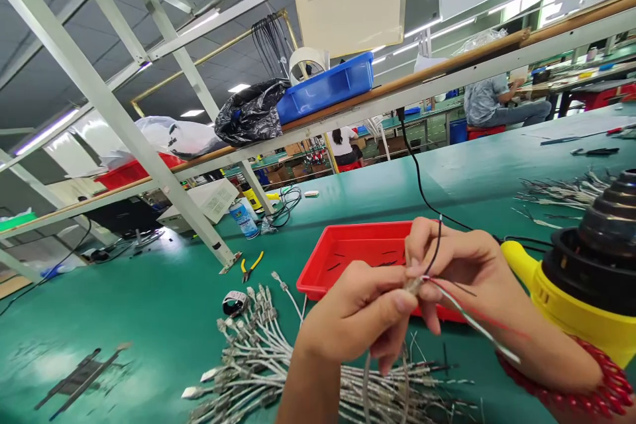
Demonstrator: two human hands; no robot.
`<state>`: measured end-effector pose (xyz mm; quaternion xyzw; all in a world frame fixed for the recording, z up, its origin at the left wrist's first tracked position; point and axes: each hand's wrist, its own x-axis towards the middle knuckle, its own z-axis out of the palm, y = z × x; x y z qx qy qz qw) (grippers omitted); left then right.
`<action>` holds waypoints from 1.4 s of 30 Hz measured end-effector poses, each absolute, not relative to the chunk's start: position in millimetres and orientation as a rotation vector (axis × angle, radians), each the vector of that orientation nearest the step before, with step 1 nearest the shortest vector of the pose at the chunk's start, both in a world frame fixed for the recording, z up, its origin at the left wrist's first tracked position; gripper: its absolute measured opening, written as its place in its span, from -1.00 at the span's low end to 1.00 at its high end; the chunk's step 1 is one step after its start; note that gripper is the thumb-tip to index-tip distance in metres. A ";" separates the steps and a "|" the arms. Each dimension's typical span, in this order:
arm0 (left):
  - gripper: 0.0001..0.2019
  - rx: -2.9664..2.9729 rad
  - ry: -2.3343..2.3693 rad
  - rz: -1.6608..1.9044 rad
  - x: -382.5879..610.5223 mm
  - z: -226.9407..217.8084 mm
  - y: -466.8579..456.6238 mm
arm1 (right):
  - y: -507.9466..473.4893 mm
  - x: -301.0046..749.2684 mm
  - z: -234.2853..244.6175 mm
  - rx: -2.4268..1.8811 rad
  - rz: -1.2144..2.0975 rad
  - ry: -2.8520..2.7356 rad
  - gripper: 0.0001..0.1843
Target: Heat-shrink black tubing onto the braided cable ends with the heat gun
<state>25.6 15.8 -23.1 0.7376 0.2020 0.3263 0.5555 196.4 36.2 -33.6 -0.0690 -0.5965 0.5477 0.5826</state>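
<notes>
My left hand (360,311) is closed on the end of a grey cable (366,384), pinching it between thumb and fingers. My right hand (460,265) pinches the thin coloured wires (472,318) that fan out of that cable's stripped end; black, red, white and green strands trail to the right. Both hands meet above the near edge of a red tray (342,255). A red beaded bracelet (571,391) is on my right wrist. A pile of grey cables with metal connectors (258,358) lies under my hands.
A yellow and black device (591,278) stands at the right, its black cord (422,192) running up to the shelf. Yellow-handled pliers (251,265), a tape roll (234,303), a spray bottle (244,218) lie on the green bench (149,305). Seated people work behind.
</notes>
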 end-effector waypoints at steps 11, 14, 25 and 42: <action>-0.62 1.984 0.422 0.680 18.3 -12.7 14.9 | 13.8 179.2 -28.2 -0.022 1.872 -1.087 -0.73; -0.68 2.043 0.391 0.680 17.2 -6.8 11.3 | 11.5 178.3 -30.1 0.015 1.916 -1.103 -0.77; -0.71 2.322 0.782 0.853 18.2 -1.6 10.4 | 23.1 184.9 -30.0 -0.341 1.442 -1.282 -0.80; -0.69 2.440 1.077 0.641 21.5 8.5 2.9 | 19.4 197.1 -15.8 -0.665 0.690 -1.597 -0.61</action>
